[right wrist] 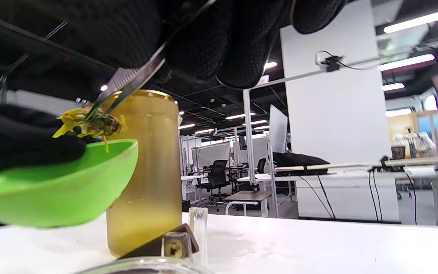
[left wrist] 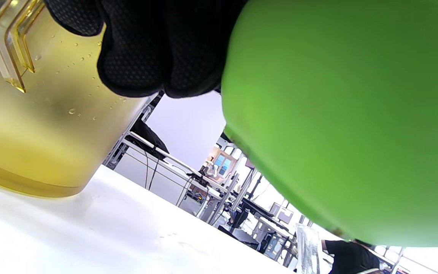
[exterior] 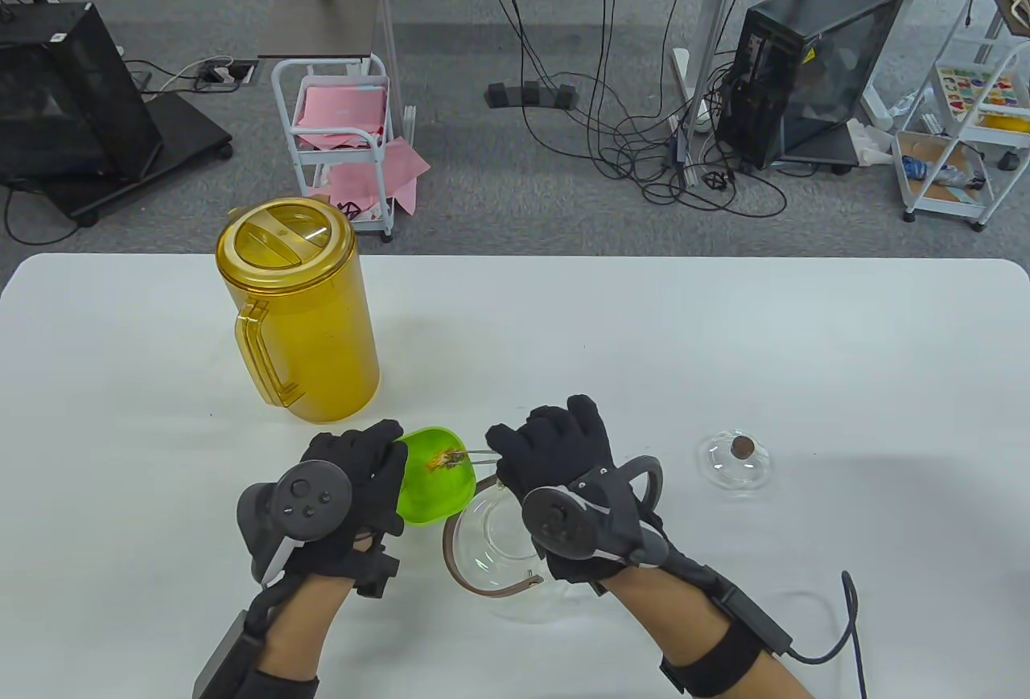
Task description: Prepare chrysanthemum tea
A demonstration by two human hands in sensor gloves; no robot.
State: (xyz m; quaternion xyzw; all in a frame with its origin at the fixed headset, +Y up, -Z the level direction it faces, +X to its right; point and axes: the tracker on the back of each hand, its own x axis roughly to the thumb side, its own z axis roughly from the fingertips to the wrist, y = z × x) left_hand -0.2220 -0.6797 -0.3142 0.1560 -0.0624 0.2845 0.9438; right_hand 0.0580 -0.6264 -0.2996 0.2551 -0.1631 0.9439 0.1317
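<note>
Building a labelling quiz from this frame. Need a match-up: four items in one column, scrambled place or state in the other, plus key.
Things:
1. green bowl
2. chrysanthemum
3. glass lid
4. yellow pitcher

States:
A. lying on the table, right of both hands
B. held tilted in the left hand
C. standing with its lid on
D. pinched by tweezers in the right hand

Pairs: 1-B, 2-D, 3-A, 4-C

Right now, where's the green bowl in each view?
Table view: green bowl, bottom centre, held by left hand.
Left wrist view: fills the right half.
Right wrist view: lower left.
Shared landmark: yellow pitcher, behind the bowl in all three.
</note>
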